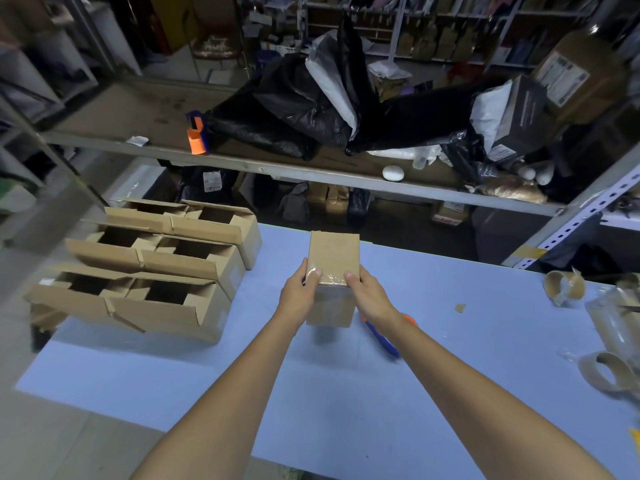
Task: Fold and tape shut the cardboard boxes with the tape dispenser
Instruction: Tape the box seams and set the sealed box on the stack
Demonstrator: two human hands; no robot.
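Observation:
A small closed cardboard box (333, 258) is held above the blue table (207, 368), with clear tape across its near top edge. My left hand (300, 291) grips its left side, thumb on the taped edge. My right hand (367, 292) grips its right side, thumb on top as well. A blue and orange tape dispenser (384, 337) lies on the table just under my right wrist, mostly hidden by the arm. Several open cardboard boxes (156, 258) stand in rows at the table's left.
Empty tape cores (564, 285) and a tape roll (607, 374) lie at the table's right edge. A metal shelf (277, 168) behind the table carries black bags, parcels and a second orange dispenser (196, 133). A slotted upright (575, 223) stands at the right.

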